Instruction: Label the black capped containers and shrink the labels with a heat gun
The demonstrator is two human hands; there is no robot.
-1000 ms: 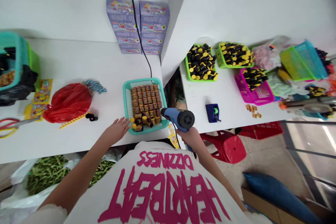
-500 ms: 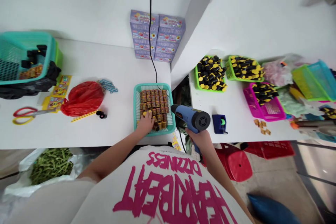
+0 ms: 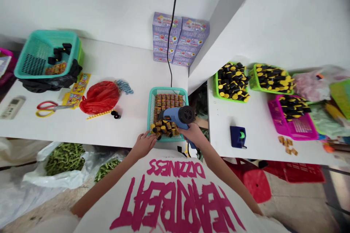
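Note:
My right hand [image 3: 193, 133] is wrapped round the handle of a blue heat gun [image 3: 175, 115], whose dark nozzle points left over a turquoise basket [image 3: 150, 107]. The basket holds rows of small brown-labelled cylinders [image 3: 170, 97]. Toward its near side, several cylinders with yellow and black ends [image 3: 163, 129] lie tumbled, and the gun hides part of the middle. My left hand [image 3: 144, 142] rests at the basket's near left corner, fingers apart and stretched out, with nothing seen in it. A black cord [image 3: 171, 31] hangs down behind the basket.
Purple boxes [image 3: 167, 34] stand stacked against the wall. To the left are a red bag [image 3: 100, 96], scissors [image 3: 50, 108] and another turquoise basket [image 3: 20, 65]. Across a gap stand a tape dispenser [image 3: 237, 137], green baskets [image 3: 216, 89] and a pink basket [image 3: 277, 118] of black-and-yellow pieces.
The heat gun has swung left from beside the basket to above it. My left hand has drawn back from the cylinders to the near corner. Near cylinders now lie tumbled. The view has shifted left.

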